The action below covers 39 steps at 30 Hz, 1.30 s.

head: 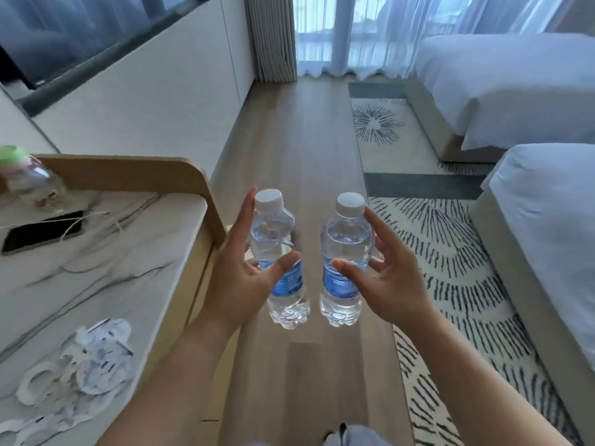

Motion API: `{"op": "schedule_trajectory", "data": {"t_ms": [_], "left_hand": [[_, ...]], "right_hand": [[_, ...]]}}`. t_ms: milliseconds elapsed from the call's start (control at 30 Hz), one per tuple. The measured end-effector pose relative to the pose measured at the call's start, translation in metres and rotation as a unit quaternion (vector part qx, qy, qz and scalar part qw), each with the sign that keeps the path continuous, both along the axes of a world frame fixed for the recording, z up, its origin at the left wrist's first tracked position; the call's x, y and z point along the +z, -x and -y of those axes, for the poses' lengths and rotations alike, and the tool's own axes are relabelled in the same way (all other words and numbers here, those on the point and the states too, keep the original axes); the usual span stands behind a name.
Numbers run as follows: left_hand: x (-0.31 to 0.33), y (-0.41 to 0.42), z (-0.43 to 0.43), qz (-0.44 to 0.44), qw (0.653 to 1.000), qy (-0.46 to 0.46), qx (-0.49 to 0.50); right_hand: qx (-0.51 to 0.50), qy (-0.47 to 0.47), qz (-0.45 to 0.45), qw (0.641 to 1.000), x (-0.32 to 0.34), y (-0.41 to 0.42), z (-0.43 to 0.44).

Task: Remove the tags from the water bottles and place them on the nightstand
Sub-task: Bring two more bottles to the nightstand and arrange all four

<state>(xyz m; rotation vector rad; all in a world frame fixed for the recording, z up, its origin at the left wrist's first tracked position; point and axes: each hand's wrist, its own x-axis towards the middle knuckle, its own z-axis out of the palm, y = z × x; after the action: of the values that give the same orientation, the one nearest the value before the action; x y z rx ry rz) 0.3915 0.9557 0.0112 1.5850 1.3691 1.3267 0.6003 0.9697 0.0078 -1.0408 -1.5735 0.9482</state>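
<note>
I hold two small clear water bottles upright over the wooden floor, each with a white cap and a blue label. My left hand point(248, 268) grips the left bottle point(275, 239), thumb across its label. My right hand point(383, 275) grips the right bottle point(346, 249) the same way. No tag shows on either bottle neck. Several torn white paper tags point(83, 362) lie in a heap on the marble-topped nightstand point(135, 252) to my left.
On the nightstand lie a black phone point(42, 235) with a white cable and a clear bottle with a green cap point(29, 181). Two white beds point(528, 101) stand on the right beside a patterned rug point(450, 268). Curtains hang ahead.
</note>
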Motion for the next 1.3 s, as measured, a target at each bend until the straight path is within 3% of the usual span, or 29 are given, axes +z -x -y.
{"op": "schedule_trajectory", "data": {"t_ms": [333, 833, 1300], "left_hand": [[-0.014, -0.065, -0.146, -0.03, 0.998, 0.004, -0.059], [0.022, -0.096, -0.495, -0.035, 0.985, -0.075, -0.15], [0.003, -0.284, -0.789, 0.001, 0.965, -0.048, -0.259]], "right_hand": [[-0.07, 0.011, 0.004, 0.997, -0.012, -0.071, -0.124], [-0.175, -0.009, -0.007, 0.985, 0.015, -0.092, -0.422], [-0.256, -0.006, -0.038, 0.966, 0.005, -0.259, -0.686]]}}
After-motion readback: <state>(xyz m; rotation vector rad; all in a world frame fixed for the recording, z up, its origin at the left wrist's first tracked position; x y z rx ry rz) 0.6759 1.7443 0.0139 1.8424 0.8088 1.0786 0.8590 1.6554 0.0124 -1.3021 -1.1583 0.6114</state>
